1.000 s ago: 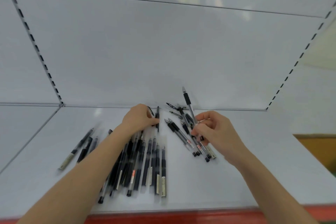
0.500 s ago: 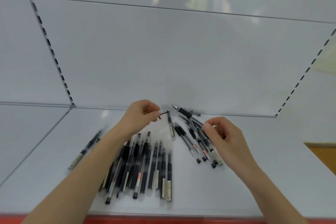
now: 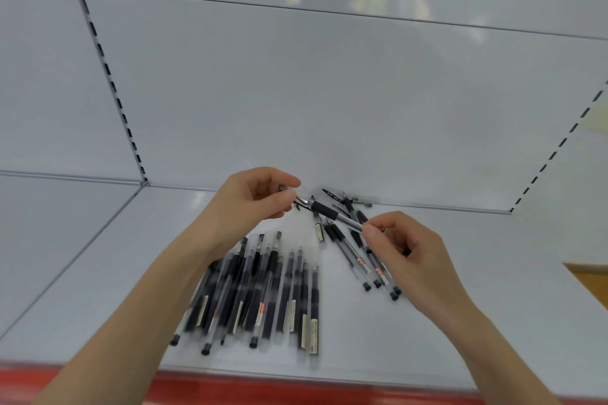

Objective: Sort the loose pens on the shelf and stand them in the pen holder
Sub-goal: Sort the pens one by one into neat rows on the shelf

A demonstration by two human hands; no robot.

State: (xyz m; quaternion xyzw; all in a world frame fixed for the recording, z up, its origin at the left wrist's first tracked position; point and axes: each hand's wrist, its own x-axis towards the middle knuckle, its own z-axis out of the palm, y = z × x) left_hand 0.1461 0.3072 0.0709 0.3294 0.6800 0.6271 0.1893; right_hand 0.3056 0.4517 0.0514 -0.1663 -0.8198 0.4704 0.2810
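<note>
The left hand (image 3: 250,204) has come to meet the tip of the pen (image 3: 325,209), so both hands now pinch it, the right hand (image 3: 404,250) at its clear barrel. Below, on the white shelf (image 3: 460,293), a big row of pens (image 3: 263,293) lies by the left forearm, and a smaller heap (image 3: 357,256) lies beneath the right hand.

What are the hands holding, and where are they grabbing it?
One black-grip pen, shared by both hands: the left hand pinches its tip end, and the right hand pinches the clear barrel behind the grip.
</note>
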